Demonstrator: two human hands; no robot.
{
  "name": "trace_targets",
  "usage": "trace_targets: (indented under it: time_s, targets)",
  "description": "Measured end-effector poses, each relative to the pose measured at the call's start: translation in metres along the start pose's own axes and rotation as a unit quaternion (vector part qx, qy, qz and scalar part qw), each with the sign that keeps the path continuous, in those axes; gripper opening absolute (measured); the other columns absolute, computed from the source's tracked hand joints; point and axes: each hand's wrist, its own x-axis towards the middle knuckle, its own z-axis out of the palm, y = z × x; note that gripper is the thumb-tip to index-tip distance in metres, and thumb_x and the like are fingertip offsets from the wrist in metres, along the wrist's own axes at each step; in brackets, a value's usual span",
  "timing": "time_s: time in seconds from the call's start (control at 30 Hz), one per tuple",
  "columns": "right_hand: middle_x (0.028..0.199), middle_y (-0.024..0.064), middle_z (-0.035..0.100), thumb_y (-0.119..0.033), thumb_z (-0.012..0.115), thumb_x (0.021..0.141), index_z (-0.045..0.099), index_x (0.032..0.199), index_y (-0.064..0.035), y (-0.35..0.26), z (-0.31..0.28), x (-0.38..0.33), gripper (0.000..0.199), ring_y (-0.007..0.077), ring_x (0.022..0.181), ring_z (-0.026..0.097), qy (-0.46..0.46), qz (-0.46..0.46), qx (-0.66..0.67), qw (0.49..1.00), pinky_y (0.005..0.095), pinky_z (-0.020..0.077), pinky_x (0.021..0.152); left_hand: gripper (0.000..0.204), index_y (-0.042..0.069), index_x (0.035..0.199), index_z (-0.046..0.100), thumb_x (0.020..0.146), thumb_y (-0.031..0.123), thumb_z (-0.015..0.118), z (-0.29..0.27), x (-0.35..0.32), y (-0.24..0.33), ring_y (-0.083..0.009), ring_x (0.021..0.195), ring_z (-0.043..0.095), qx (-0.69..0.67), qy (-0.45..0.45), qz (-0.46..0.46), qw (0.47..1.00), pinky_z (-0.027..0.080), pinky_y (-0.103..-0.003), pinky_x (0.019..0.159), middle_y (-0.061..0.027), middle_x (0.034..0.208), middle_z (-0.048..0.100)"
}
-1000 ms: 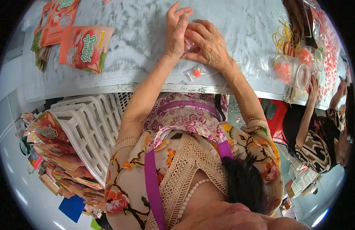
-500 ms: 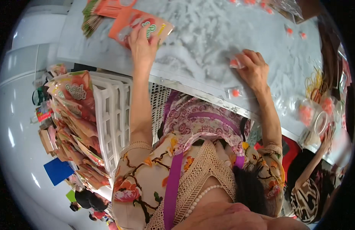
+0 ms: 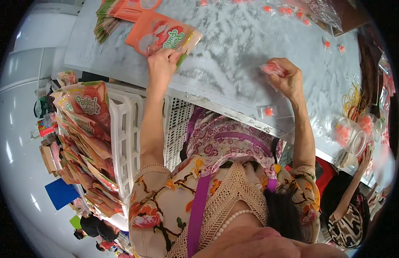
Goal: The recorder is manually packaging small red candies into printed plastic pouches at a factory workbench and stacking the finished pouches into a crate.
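Observation:
My left hand [image 3: 161, 65] is closed on the near edge of a printed orange pouch [image 3: 158, 32], which lies flat on the grey table [image 3: 216, 64]. Its fingertips press together at the pouch's border. Further right, my right hand [image 3: 289, 78] pinches a small transparent packet with a red-orange piece inside [image 3: 273, 69], just above the tabletop. Whether it grips more than one such packet I cannot make out. Another wrapped red-orange piece [image 3: 268, 112] rests by the table's near edge, below that hand.
More orange pouches [image 3: 126, 10] lie stacked at the far left. A white plastic crate [image 3: 117, 129] holds several filled pouches [image 3: 85, 112]. Wrapped pieces [image 3: 300, 16] lie scattered at the far right. Transparent jars [image 3: 358, 142] and another person's hand [image 3: 366, 159] are at the right.
My left hand has drawn back from the pouch's face to its near edge, and the pouch has shifted slightly right. My right hand has lifted a little with the packet.

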Motion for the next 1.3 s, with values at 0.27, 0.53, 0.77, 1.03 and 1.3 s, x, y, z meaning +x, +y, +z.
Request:
trace_targets:
  time_s: [0.27,0.53,0.77,1.03,1.3]
  targets:
    - [0.087,0.0050,0.067,0.000,0.073,0.069,0.069,0.108,-0.0080,-0.022,0.049,0.023,0.040,0.0178,0.075,0.064,-0.046,-0.222,-0.140,0.964,0.0278,0.0511,0.067,0.030,0.001,0.064,0.063,0.071,0.023,0.083,0.046,0.028,0.055,-0.0048,0.048,0.044,-0.221,-0.193,-0.117,0.949,0.035,-0.025,0.045,-0.0009,0.051,0.053]
    - [0.087,0.0087,0.069,-0.022,0.080,0.065,0.065,0.115,-0.0201,-0.027,0.062,0.040,0.053,0.0292,0.077,0.066,-0.061,-0.226,-0.286,0.929,0.0389,0.0527,0.068,0.030,0.003,0.062,0.055,0.078,0.017,0.076,0.060,0.032,0.061,-0.0031,0.052,0.041,-0.357,-0.256,-0.173,0.882,0.031,-0.023,0.046,0.0043,0.054,0.050]
    - [0.085,0.0086,0.070,-0.026,0.077,0.067,0.067,0.106,-0.0192,-0.034,0.075,0.046,0.040,0.0299,0.079,0.067,-0.073,-0.193,-0.382,0.901,0.0401,0.0536,0.069,0.016,0.002,0.078,0.053,0.078,0.005,0.069,0.066,0.028,0.069,-0.0215,0.056,0.054,-0.293,-0.167,-0.060,0.940,0.041,-0.035,0.054,-0.0094,0.063,0.056]
    - [0.083,0.0077,0.069,-0.031,0.074,0.069,0.068,0.089,-0.0175,-0.033,0.078,0.051,0.024,0.0302,0.077,0.067,-0.103,-0.173,-0.457,0.866,0.0416,0.0535,0.065,0.015,0.001,0.083,0.049,0.078,-0.004,0.063,0.056,0.027,0.081,-0.0361,0.067,0.059,-0.192,-0.069,0.066,0.977,0.046,-0.044,0.061,-0.0165,0.074,0.058]
    - [0.090,0.0068,0.068,-0.025,0.078,0.071,0.066,0.096,-0.0146,-0.018,0.076,0.033,0.030,0.0295,0.076,0.067,0.003,-0.289,-0.324,0.901,0.0397,0.0532,0.062,0.011,0.000,0.087,0.057,0.077,-0.001,0.062,0.072,0.029,0.079,-0.0411,0.068,0.061,-0.228,-0.117,-0.004,0.967,0.047,-0.046,0.064,-0.0198,0.074,0.063]
